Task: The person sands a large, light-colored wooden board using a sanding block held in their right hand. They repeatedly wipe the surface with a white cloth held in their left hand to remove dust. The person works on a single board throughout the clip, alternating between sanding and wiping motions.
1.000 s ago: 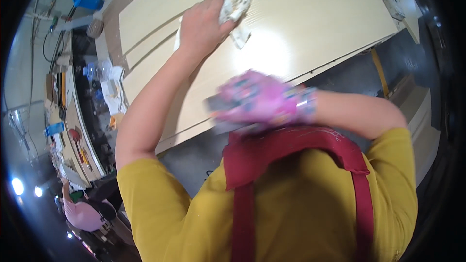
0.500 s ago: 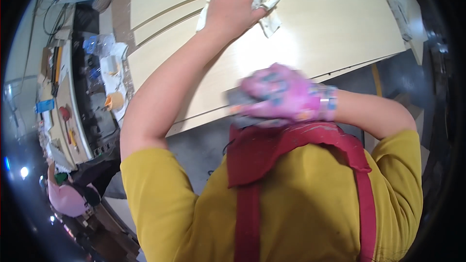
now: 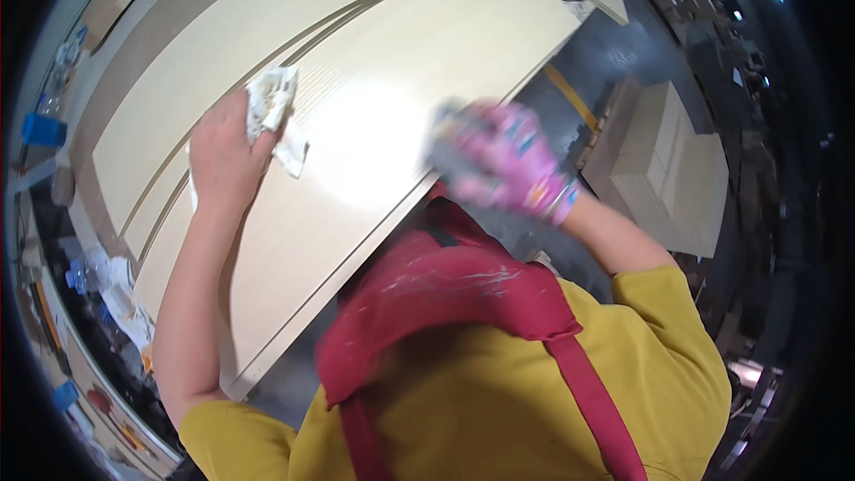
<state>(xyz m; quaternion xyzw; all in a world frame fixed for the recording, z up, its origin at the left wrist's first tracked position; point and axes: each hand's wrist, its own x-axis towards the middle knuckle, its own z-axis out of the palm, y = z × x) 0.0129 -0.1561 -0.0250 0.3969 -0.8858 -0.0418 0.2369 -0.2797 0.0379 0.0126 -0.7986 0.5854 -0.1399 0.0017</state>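
My bare left hand lies on a pale wood-coloured panel, with a crumpled white cloth bunched under and between its fingers. Brownish stains mark the cloth. Over the panel's near right edge is my right hand, in a pink patterned glove and smeared by motion. A blurred grey patch shows at its fingers; whether it is a pad or the glove's own palm, I cannot tell. Beside my left hand, narrow gaps separate this panel from another pale panel farther left.
Pale boxes or boards stand on the grey floor at right. At left, a side bench holds tools, bottles and a blue container. My red apron comes close to the panel's near edge.
The view has turned, so the panels now slant across it. My right hand has moved away from my apron to the panel's edge. The cloth is still in my left hand.
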